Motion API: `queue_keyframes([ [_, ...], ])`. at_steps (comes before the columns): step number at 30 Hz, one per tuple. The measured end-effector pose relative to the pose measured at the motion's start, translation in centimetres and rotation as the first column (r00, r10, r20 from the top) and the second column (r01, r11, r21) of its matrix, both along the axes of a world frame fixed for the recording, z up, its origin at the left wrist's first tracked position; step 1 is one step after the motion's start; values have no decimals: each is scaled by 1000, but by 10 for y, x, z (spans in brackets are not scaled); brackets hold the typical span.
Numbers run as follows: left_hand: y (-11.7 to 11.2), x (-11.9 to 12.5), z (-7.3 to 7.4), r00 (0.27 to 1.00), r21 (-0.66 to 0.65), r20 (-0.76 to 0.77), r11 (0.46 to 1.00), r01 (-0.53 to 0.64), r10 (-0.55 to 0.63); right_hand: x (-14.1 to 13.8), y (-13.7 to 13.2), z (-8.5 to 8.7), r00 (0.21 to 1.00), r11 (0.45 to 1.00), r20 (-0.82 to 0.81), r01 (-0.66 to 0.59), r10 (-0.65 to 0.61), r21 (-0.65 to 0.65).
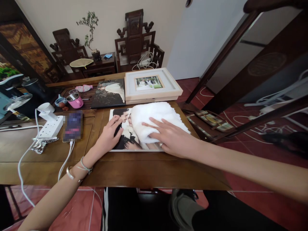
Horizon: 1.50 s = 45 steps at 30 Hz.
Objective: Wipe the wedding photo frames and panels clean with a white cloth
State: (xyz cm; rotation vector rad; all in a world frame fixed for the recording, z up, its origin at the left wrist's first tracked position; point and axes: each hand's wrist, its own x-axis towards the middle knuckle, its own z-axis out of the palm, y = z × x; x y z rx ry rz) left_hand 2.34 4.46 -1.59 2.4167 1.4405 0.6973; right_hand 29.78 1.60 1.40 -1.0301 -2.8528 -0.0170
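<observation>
"Where's the photo panel [130, 138]?"

"Flat on the bench [144, 170], near the front edge, with a fluffy white cloth [154, 112] covering much of its right side."

"And the hands?"

"The left hand [109, 134] rests on the panel's left side, fingers loosely parted. The right hand [172, 138] lies on top of the cloth, fingers spread wide across it."

"What's behind them?"

"A pale framed photo [154, 93] sits just past the cloth, a dark picture [106, 98] lies beside it, and a pink mug [76, 102] stands left of that."
</observation>
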Motion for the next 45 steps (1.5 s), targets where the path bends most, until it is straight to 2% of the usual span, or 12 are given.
queue_keyframes([
  [7, 0, 0, 0, 1000, -1, 4, 1000, -1, 1, 5, 31, 0, 997, 997, 32, 71, -71, 4],
  [10, 1, -1, 0, 1000, 2, 4, 1000, 2, -2, 3, 30, 1, 996, 997, 34, 83, -83, -3],
  [12, 1, -1, 0, 1000, 0, 3, 1000, 6, -6, -1, 16, 1, 997, 998, 38, 64, -63, -14],
  [18, 1, 0, -1, 1000, -6, 8, 1000, 1, -1, -19, -53, 6, 999, 996, 15, -29, 30, -88],
  [21, 2, 1, -1, 1000, -8, 14, 1000, 2, -2, -22, -62, 11, 998, 989, 12, -60, 62, -135],
  [24, 1, 1, 0, 1000, -10, 10, 1000, -2, 2, -18, -43, 13, 1000, 993, -2, -16, 15, -115],
  [32, 1, 0, 1, 1000, -17, -4, 1000, 2, -2, 19, 52, 8, 977, 980, 83, 200, -198, -15],
  [34, 1, -1, 1, 1000, -20, -4, 1000, 2, -2, 28, 65, 6, 977, 979, 83, 201, -199, -20],
  [36, 2, -2, 0, 1000, -18, -2, 1000, 6, -6, 33, 67, 5, 980, 982, 73, 189, -187, -17],
  [40, 2, -3, -1, 1000, -3, 0, 1000, 16, -16, 26, 38, 3, 976, 979, 73, 204, -204, 1],
  [45, 2, -2, -2, 1000, 3, -1, 1000, 8, -8, 10, -33, -7, 993, 992, -13, 115, -114, 61],
])
